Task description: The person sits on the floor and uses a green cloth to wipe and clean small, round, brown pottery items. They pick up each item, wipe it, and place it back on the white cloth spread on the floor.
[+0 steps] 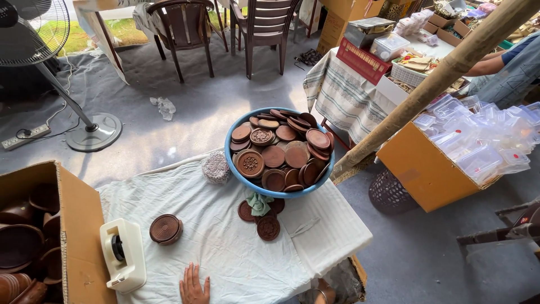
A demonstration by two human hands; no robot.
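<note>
Grey-floored work area, small table under a white cloth (225,236) in the middle. Landmark: blue basin (233,163) at the far edge of the cloth, heaped with round brown carved wooden discs (281,149). Just in front of the basin, three or so loose discs (268,227) on the cloth with a green rag (259,202) lying over them. Left of the basin, touching the cloth edge, a small speckled pouch-like thing (216,167). Nearer than the basin and to its left, a round ribbed wooden box (166,229) lies alone; further left of it a cream tape dispenser (122,254). Beyond that, an open cardboard box (79,225) with dark wooden bowls inside.

One hand (194,287) rests flat on the cloth at the near edge, well apart from the basin, fingers spread, holding nothing; nearest thing is the ribbed box. Cannot tell which hand it is; the other is out of view.

Right of the basin: slanted bamboo pole (439,76), orange box (422,169) full of clear plastic containers, another person's arm (489,66) at a cluttered table. Behind the basin: standing fan (34,28), chairs (264,25).
</note>
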